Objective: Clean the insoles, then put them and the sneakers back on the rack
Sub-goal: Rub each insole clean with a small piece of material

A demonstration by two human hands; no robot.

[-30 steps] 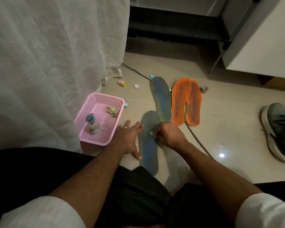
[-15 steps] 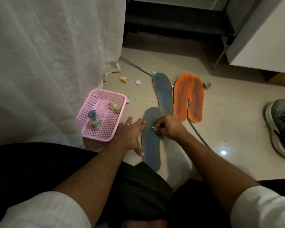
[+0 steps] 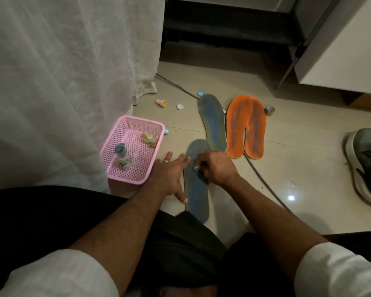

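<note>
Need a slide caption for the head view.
Left hand steadies a grey insole while right hand rubs it with a small wipe.

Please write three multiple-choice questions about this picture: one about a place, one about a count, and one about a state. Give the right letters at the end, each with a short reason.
1. Where does the pink perforated plastic basket stand?
A. on the floor, left of the near grey-blue foam insole
B. on top of the two orange foam insoles
C. inside the grey mesh sneaker

2. How many crumpled wads lie in the basket?
A. one
B. three
C. six

3. What is the right hand doing?
A. resting flat and open on the floor
B. pinching a small pale wad against the near insole
C. holding the sneaker

Answers: 1 A, the basket sits on the tiles beside the left hand, left of the insole. 2 B, one bluish and two pale wads show inside. 3 B, its fingers are curled round a small wad on the insole, while the left hand lies flat beside it.
</note>
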